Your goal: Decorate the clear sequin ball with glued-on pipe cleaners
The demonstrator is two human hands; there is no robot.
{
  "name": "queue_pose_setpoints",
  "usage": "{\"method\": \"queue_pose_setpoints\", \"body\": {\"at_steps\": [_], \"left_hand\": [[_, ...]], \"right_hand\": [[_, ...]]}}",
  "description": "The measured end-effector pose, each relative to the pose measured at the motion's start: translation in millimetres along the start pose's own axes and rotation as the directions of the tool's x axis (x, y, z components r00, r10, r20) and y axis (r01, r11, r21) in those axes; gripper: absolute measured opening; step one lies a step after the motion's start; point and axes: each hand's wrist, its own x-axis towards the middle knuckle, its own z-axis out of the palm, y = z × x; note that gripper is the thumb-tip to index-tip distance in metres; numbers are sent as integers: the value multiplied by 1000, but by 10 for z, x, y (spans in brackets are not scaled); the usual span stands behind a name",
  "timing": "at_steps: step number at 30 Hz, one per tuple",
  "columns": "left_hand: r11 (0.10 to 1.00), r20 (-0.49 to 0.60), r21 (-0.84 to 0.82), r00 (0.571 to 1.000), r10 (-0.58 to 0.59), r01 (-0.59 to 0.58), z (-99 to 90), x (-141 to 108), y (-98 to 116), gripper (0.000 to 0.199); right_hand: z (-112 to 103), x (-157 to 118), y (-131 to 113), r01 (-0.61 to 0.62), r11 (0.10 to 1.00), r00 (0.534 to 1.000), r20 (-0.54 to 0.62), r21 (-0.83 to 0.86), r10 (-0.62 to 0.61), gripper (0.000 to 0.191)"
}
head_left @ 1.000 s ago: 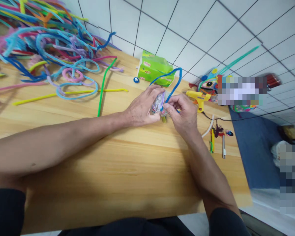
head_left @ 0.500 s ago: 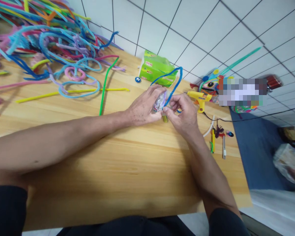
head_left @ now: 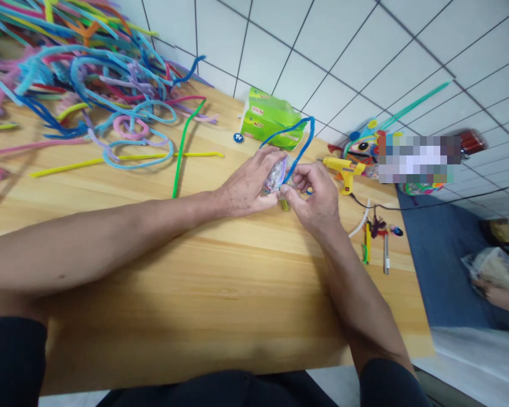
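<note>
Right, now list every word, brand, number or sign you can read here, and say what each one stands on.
No text reads clearly.
Green soft pack: short reddish lettering on pale patches, too blurred to quote.
Yellow glue gun: any print is too small to read.
Clear, shiny object in the left hand: no lettering can be made out.
Pixelated patch at the right: whatever it covers is hidden.

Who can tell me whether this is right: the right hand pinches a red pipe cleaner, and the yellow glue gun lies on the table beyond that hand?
Not quite: the head view shows the pipe cleaner is blue, not red. The right hand does pinch it, and the yellow glue gun lies on the table beyond that hand.
</note>
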Motion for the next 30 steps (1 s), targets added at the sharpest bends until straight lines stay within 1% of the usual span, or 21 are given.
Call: {"method": "queue_pose_setpoints", "body": {"at_steps": [6,9,14,20,24,30], "left_hand": [[1000,-8,-10,1000,-27,27,14,0,5,73],[1000,-20,-14,1000,-14,13,14,-3,4,72],[999,-25,-37,1000,11,-12,9,-3,11,80],[1000,-11,13,1000,7,-7,-5,2,33,82],[1000,-5,0,1000,6,-6,-13,-1,27,83],[999,3,22,999,41,-41,-17,-10,-1,84]], "right_hand": [[-1,-1,0,-26,1000,1000,10,2,26,19],[7,-4,10,-18,1000,1000,0,-3,18,18],[9,-7,27,-2,1000,1000,-1,16,2,20],[-17,-2,66,20,998,1000,8,58,-21,19],[-27,-4,76,16,999,999,32,30,-17,20],[-1,-13,53,55,998,998,-3,-19,-55,22]]}}
